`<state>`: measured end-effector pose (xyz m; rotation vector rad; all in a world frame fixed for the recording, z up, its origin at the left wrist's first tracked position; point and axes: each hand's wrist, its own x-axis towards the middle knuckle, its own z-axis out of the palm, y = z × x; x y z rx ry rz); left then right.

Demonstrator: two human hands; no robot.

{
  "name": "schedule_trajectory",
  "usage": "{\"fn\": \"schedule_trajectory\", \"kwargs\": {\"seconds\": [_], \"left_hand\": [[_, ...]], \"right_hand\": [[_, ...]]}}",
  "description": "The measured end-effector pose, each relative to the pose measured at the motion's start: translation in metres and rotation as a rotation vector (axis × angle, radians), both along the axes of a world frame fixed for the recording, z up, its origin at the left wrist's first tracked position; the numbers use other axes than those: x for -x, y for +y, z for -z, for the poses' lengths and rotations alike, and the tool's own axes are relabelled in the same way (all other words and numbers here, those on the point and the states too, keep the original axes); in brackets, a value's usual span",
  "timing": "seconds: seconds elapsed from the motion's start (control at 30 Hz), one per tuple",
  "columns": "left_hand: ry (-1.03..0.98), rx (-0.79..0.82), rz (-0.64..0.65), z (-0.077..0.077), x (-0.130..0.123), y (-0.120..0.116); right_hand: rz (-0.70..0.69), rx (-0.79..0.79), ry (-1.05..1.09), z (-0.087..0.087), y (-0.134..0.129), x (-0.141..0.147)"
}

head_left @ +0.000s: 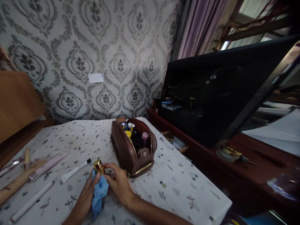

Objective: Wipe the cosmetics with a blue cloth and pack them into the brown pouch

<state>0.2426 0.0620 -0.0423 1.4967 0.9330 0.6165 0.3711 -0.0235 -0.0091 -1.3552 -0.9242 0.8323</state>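
**Head view: gold container and blue cloth held over the patterned table**

Head camera looks down at our two hands, which meet low in the frame, just in front of the brown pouch (133, 147).

- Left hand (85, 195): closed around a blue cloth (99, 193); the cloth bunches up between palm and fingers and hangs down below the hand.
- Right hand (119, 184): fingers curled, fingertips pinching a small gold container (98, 166) from its right side. The container sits tilted, its lower part wrapped by the top of the cloth, its shiny upper part exposed.
- We cannot tell whether the container touches the tablecloth (178, 187); it appears to be held just above it.

Surroundings:
- The pouch stands open, zip edge facing us, and holds several small bottles and jars; a yellow cap and a pink cap (145, 135) are visible, the rest too dark to identify.
- A white tube with a black cap (75, 170) lies on the cloth just left of the hands, tilted.
- Further left lie a pale pink tube (48, 167), a white stick (31, 201) and a wooden-looking handle (16, 184), well apart from the pouch.
- A dark wooden shelf (234, 168) runs beside the table on the right, carrying a large black screen (220, 93) that leans back
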Motion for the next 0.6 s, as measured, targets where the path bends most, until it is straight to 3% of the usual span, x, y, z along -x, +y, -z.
{"fn": "schedule_trajectory", "kwargs": {"seconds": [0.1,0.23,0.37,0.6], "left_hand": [[0.003,-0.042,-0.052,0.0,0.002,0.0],[-0.021,-0.067,0.013,-0.019,0.0,-0.008],[-0.032,-0.219,0.105,-0.036,-0.001,-0.013],[0.164,-0.633,0.205,-0.027,0.009,-0.004]], "right_hand": [[0.069,0.033,-0.061,0.003,0.0,-0.004],[-0.032,0.014,0.032,0.004,0.0,-0.005],[-0.125,-0.011,0.22,0.002,-0.001,-0.005],[-0.041,-0.082,0.475,-0.018,-0.008,-0.007]]}}
